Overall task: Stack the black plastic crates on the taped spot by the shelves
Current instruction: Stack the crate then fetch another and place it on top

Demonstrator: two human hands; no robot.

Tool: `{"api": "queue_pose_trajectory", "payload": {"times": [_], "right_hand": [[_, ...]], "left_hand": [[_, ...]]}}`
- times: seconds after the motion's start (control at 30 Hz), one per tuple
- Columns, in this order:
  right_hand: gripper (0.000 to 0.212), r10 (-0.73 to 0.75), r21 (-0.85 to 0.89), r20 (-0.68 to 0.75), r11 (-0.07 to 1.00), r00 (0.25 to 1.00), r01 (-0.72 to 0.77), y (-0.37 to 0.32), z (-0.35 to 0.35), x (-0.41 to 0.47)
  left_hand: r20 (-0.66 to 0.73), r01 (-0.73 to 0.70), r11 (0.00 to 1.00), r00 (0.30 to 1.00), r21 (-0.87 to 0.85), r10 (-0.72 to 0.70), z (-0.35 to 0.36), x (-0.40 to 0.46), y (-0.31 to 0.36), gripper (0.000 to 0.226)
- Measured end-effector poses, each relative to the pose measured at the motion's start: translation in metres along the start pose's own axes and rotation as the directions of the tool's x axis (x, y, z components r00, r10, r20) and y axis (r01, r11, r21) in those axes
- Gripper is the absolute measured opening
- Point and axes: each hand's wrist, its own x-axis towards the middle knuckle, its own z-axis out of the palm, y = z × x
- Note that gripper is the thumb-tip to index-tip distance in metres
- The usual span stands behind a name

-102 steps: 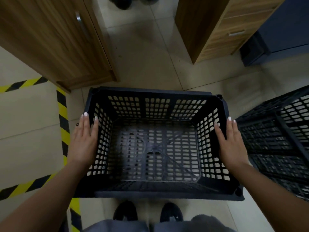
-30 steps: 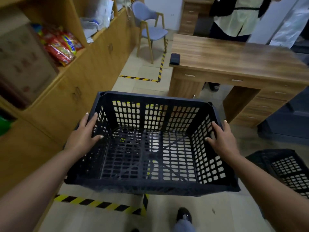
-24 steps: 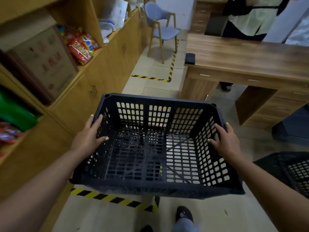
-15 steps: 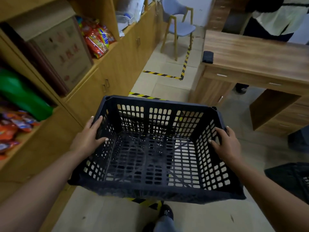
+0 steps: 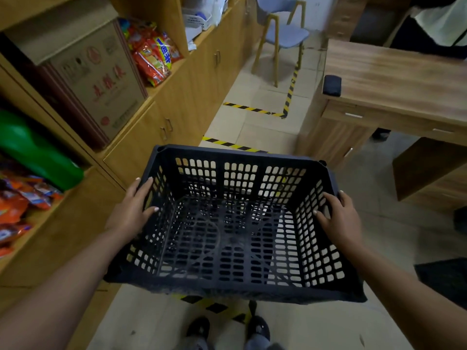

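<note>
both hands, left hand and right hand, grip the black crate held between them by its sides.

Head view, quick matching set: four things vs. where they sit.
Things:
1. black plastic slatted crate
2. blue padded chair with wooden legs
3. small black pad-like object
4. red and orange snack bags

Places:
A. on the wooden shelf
B. on the wooden desk's corner
C. between left hand and right hand
D. on the floor, far end

Pairs: 1-C, 2-D, 3-B, 4-A
</note>
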Motion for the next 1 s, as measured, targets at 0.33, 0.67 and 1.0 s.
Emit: {"api": "queue_pose_trajectory", "payload": {"times": [0.33, 0.67, 1.0], "right_hand": [[0.056, 0.116, 0.017, -0.073, 0.993, 0.991, -0.115, -0.032, 0.028, -0.023], [0.065, 0.191, -0.022, -0.072, 0.981, 0.979, -0.193, -0.046, 0.03, -0.034], [0.069, 0.24, 0.046, -0.001, 0.97, 0.971, -0.24, -0.04, 0.028, -0.059]], "left_hand": [[0.037, -0.092, 0.995, 0.995, -0.037, 0.094, -0.003, 0.058, -0.026, 0.076], [0.105, -0.12, 0.992, 0.987, -0.028, 0.122, 0.005, 0.073, -0.039, 0.087], [0.103, -0.042, 0.989, 0.994, 0.142, 0.028, 0.008, 0.061, -0.033, 0.096]]}}
